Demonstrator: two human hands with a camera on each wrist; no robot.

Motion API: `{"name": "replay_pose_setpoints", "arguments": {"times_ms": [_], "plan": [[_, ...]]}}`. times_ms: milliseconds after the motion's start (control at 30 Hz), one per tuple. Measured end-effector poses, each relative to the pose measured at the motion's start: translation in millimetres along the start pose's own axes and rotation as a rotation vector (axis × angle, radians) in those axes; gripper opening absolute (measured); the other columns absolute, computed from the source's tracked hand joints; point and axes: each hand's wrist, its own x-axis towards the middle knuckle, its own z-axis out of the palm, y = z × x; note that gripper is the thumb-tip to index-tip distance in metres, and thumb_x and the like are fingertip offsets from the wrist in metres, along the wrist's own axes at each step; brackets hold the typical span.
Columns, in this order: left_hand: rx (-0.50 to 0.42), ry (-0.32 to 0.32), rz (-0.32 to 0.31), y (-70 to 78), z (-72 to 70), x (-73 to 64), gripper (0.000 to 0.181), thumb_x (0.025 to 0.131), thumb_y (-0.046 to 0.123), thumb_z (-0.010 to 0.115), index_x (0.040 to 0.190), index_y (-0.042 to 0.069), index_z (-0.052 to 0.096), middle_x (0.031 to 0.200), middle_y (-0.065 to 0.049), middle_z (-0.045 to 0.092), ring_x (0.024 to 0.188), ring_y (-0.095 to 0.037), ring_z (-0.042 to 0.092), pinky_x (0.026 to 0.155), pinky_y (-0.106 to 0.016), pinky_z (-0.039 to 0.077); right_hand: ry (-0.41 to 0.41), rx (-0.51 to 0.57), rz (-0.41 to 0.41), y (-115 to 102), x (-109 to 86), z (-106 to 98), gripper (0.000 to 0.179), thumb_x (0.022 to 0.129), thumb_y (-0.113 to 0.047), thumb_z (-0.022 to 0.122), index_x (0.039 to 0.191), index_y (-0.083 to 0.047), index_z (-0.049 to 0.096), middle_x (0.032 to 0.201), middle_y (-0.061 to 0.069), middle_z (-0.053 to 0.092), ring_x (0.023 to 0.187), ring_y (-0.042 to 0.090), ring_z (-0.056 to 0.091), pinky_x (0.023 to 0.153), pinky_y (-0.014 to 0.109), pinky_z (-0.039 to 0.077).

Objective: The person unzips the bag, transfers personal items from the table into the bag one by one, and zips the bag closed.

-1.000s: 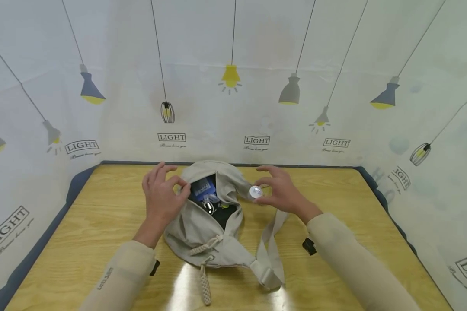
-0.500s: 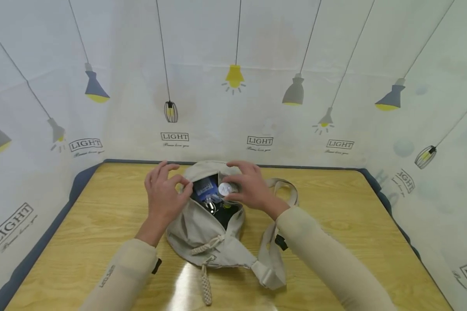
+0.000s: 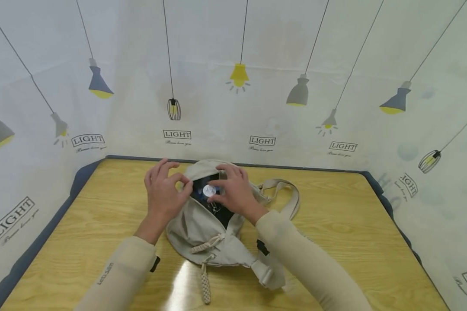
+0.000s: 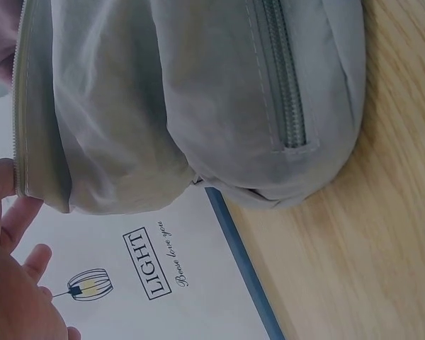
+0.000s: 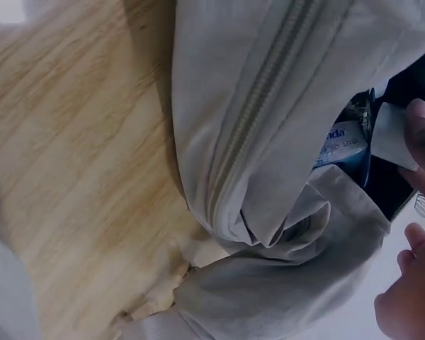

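A beige sling bag lies on the table with its zipped mouth spread apart. My left hand pinches the far-left edge of that mouth; in the left wrist view the thumb and fingertips grip the zipper edge. Over the opening, my right hand holds a small white round-ended item between thumb and fingers. The right wrist view shows this item's pale side dipping into the dark interior. Below it inside lie a packet with blue lettering and something shiny and metallic, partly hidden.
The bag's strap loops over the wooden table on the right, with a buckle near the front. Braided cord pulls hang toward the front. A white printed sheet walls the table's back and sides.
My right hand has carried the white round-ended item leftward from beside the bag to over and into its mouth. The left hand keeps its pinch on the bag's edge.
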Motion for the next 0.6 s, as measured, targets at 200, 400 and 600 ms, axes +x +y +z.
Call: {"name": "replay_pose_setpoints", "arguments": {"times_ms": [200, 400, 600], "plan": [[-0.007, 0.006, 0.004, 0.7, 1.2, -0.1, 0.016, 0.082, 0.023, 0.072, 0.071, 0.011, 0.072, 0.126, -0.011, 0.059, 0.137, -0.034, 0.037, 0.111, -0.057, 0.02, -0.004, -0.033, -0.014, -3.1, 1.6, 1.9, 0.029, 0.077, -0.052, 0.075, 0.093, -0.028, 0.078, 0.144, 0.005, 0.047, 0.135, 0.027, 0.04, 0.111, 0.052, 0.027], [-0.009, 0.008, 0.007, -0.3, 2.3, -0.5, 0.016, 0.082, 0.023, 0.072, 0.071, 0.011, 0.072, 0.125, -0.011, 0.06, 0.137, -0.035, 0.038, 0.112, -0.058, 0.021, -0.007, -0.052, -0.02, -6.1, 1.7, 5.0, 0.024, 0.081, -0.05, 0.073, 0.095, -0.031, 0.077, 0.145, 0.004, 0.047, 0.134, 0.026, 0.042, 0.11, 0.051, 0.029], [-0.017, 0.024, 0.014, 0.9, 1.0, -0.4, 0.015, 0.082, 0.022, 0.074, 0.073, 0.01, 0.073, 0.124, -0.012, 0.06, 0.137, -0.035, 0.038, 0.111, -0.058, 0.02, 0.03, -0.025, -0.021, -13.3, 4.6, 5.6, 0.02, 0.082, -0.047, 0.073, 0.09, -0.029, 0.077, 0.143, 0.003, 0.047, 0.133, 0.025, 0.043, 0.11, 0.051, 0.028]]}}
